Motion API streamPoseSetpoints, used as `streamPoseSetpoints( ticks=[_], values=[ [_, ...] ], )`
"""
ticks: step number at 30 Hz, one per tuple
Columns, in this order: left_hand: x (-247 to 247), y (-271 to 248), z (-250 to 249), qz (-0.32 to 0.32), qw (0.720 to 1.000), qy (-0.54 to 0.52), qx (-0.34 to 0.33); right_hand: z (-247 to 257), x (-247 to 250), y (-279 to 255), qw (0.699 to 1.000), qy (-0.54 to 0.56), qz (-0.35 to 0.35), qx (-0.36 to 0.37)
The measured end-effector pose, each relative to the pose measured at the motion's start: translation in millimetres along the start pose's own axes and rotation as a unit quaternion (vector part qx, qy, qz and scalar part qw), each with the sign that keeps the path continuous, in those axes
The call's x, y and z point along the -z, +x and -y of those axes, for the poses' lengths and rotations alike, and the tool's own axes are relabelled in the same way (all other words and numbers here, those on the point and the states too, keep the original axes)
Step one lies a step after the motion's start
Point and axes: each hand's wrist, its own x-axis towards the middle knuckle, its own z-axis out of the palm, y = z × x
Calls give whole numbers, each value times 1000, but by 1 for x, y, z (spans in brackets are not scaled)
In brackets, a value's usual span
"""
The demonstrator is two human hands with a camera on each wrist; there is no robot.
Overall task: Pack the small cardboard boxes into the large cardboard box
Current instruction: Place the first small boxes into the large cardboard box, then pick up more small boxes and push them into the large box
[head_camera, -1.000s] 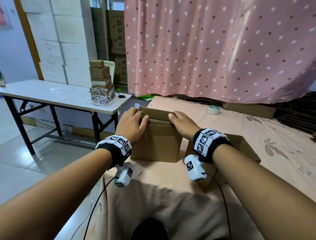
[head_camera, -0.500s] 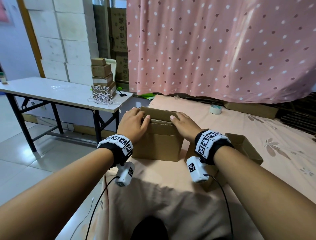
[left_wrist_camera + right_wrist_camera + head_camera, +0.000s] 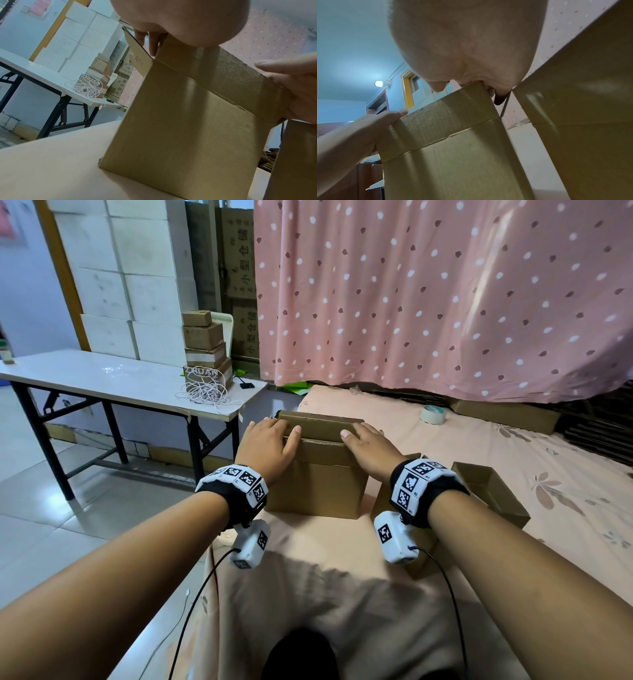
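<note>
A tall brown cardboard box [image 3: 315,487] stands on the pink bedsheet in front of me, its top flaps folded inward. My left hand [image 3: 270,440] lies flat over the left end of the flaps, thumb along the near flap. My right hand [image 3: 368,443] presses the right end the same way. In the left wrist view the left hand [image 3: 180,17] rests its palm on the near flap of the box [image 3: 188,128], with its fingers over the corner. The right wrist view shows the right hand [image 3: 462,40] on the box [image 3: 453,155]. Its inside is hidden.
A second, open cardboard box [image 3: 493,491] sits just right of my right wrist. A tape roll [image 3: 433,414] and a flat carton [image 3: 507,414] lie further back on the bed. On the white table [image 3: 102,378] to the left are stacked small boxes [image 3: 203,344] and coiled cord [image 3: 205,390].
Both hands stay on the box's top flaps in nearly the same places. Only the head view has shifted slightly.
</note>
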Motion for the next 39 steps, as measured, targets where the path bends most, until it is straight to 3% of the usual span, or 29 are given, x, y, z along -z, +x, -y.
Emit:
streamPoseSetpoints(
  ticks=[12,17,22,29,39],
  values=[
    [5,-4,-2,27,999,-12,16,3,0,-7,1000,-19,-5,4],
    [10,-6,-9,38,996,-73,45,3,-1,-9,1000,-24,-7,9],
    [24,4,-12,90,994,-45,45,4,5,-10,999,-31,11,21],
    [42,11,-39,38,998,7,-59,0,41,-10,997,-24,-55,39],
    [18,10,-119,85,986,0,-143,-27,67,-41,994,-89,-53,22]
  ],
)
